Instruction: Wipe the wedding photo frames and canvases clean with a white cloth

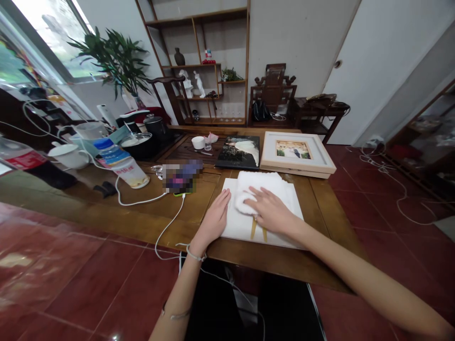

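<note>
Just right of centre in the frame, a bunched white cloth (265,181) is being covered by a person's right grip (272,210), whose forearm is being extended from the lower right corner. The fingers are being spread over the fabric's left and lower part, while the rest is being left exposed above them and toward the right; whether any of it is being pinched beneath the palm cannot be told. The cloth is being borne by a white panel (232,225), lying on the wooden surface (322,208) with its long axis being set left to right across the frame, dipping slightly at the right end. The panel's left edge is being met by the left grip (216,218), fingers straight and close together, with nothing being grasped; a narrow gap is being left between its fingertips and the cloth, so the nearer of the two is being supplied by the right. Below the cloth, two tan strips (253,229) are being shown at the panel's lower edge. Beyond the panel, toward the top of the frame, a dark picture (231,151) and a pale-framed photograph (293,149) are being displayed side by side.
</note>
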Demonstrator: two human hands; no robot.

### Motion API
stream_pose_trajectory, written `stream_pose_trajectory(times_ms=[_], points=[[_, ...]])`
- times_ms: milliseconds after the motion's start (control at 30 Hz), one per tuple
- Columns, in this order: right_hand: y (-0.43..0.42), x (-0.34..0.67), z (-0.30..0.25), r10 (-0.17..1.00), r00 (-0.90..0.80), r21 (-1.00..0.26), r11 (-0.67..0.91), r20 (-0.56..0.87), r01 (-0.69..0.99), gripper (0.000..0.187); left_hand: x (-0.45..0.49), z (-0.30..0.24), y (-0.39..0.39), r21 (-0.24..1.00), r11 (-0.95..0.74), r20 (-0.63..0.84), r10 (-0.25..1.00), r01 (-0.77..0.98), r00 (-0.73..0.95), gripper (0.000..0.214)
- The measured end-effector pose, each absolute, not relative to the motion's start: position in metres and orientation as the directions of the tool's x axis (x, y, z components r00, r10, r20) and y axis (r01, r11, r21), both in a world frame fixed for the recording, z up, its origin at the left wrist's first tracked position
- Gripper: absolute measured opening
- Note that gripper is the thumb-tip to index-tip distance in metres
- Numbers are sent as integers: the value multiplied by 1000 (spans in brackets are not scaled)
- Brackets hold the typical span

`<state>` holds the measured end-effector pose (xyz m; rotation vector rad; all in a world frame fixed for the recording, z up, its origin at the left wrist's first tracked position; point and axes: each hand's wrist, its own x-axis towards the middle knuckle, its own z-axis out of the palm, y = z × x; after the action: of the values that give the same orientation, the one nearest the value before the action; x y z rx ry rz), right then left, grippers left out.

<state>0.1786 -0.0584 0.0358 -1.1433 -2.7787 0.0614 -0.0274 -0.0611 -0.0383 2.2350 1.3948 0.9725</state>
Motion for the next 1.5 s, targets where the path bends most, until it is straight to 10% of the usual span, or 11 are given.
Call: stream_pose_trajectory(times_ms=[367,767,1167,1500], points=[[1,132,33,626,-766,-76,779,148,622,41,-25,-35,-61,601,-484,419,869,637,264,43],[-38,246,27,826,-552,-56,560,112,826,52,-25,-42,-61,660,-427,372,901,618,224,44],[-143,239,60,804,-580,-162,559,-134,813,60,-28,-43,-60,597,-464,364,884,655,294,45],[-44,270,19,783,-604,-25,613,150,789,49,-26,-45,-60,593,-452,382,886,667,261,44]])
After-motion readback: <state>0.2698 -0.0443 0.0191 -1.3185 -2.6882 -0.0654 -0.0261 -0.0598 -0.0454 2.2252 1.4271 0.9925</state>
